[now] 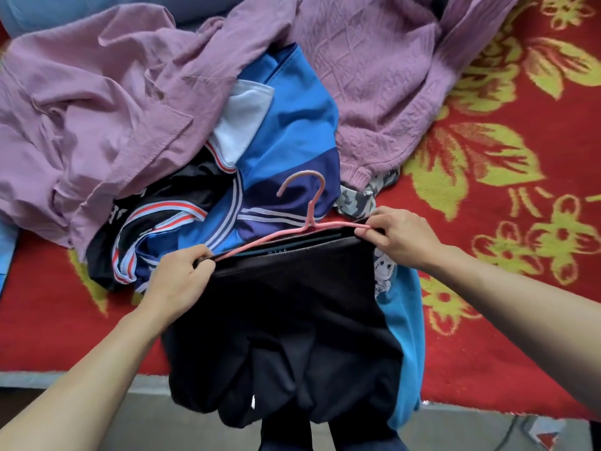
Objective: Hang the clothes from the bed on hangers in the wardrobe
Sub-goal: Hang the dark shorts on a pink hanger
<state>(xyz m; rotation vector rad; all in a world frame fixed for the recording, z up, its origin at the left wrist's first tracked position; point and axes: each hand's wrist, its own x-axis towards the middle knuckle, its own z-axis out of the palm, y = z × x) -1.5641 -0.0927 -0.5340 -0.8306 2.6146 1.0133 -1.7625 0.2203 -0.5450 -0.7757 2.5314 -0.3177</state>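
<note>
A pink wire hanger lies at the top edge of a black garment that hangs over the bed's front edge. My left hand pinches the garment's waistband and the hanger's left end. My right hand pinches the waistband and the hanger's right end. The hanger's hook points away from me over a blue striped sports jacket. A light blue garment with a cartoon print lies under the black one on the right.
A pile of clothes covers the bed: a mauve corduroy shirt at left, a mauve knitted sweater at back right, a grey camouflage piece. The bed has a red blanket with yellow flowers. Grey floor lies below.
</note>
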